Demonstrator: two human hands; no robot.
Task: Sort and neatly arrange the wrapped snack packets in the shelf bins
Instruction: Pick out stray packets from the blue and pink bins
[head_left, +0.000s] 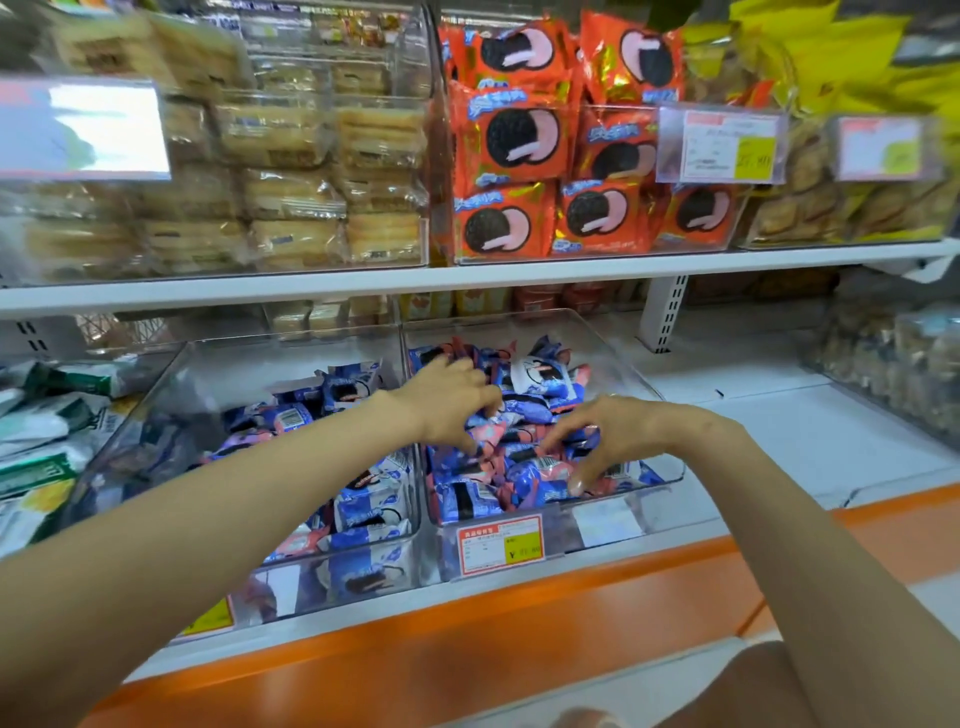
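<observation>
Upper shelf board (519, 275): white, runs the full width. Slotted upright (665, 317) stands below it, right of centre.

On the upper shelf:
- left: pale biscuits in clear wrap (291, 135), stacked in rows
- centre: orange packets (519, 140) printed with a dark sandwich biscuit, stacked face out
- right: yellow packaging (831, 47), blurred

Price labels: one large and washed out (83, 130) at upper left. Two on the right (719, 145) (883, 148) have yellow patches. A red-bordered one (501, 544) sits low at the front; its print is not legible.

Lower shelf surface (779, 431): white. Orange front strip (467, 639) runs along its edge.

Far left: green-and-white bags (41, 441), lying in a heap.
</observation>
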